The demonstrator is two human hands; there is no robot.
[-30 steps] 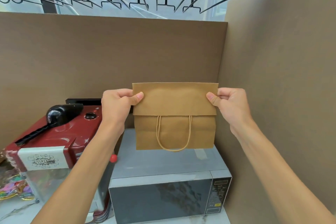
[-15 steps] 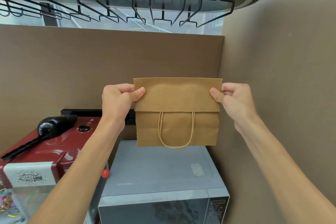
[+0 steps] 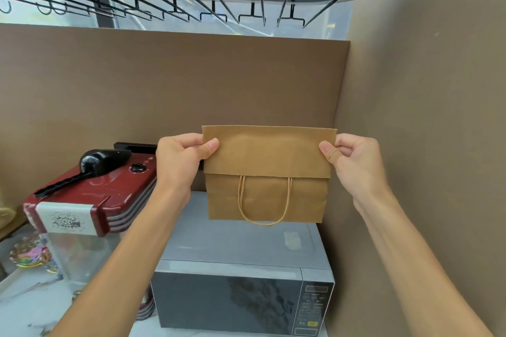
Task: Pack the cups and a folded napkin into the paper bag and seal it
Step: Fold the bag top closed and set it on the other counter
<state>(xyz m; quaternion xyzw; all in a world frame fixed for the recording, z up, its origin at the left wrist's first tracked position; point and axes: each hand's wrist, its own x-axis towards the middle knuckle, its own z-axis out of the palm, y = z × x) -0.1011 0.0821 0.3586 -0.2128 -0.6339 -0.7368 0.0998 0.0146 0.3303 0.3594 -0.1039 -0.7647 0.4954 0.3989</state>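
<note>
Now we hold bag (image 3: 267, 191) aloft over microwave (image 3: 241, 276), left hand (image 3: 180, 161) and right hand (image 3: 356, 164) pinched on folded flap's corners. Sealing step, seemingly; next needs crease pressed flat, contents unseen.

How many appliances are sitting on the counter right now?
2. A grey microwave stands directly below the held paper bag; a red machine sits to its left. More may lie outside the frame.

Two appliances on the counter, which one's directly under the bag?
The grey microwave: the paper bag hangs above its top. The red machine sits off to the left.
</note>
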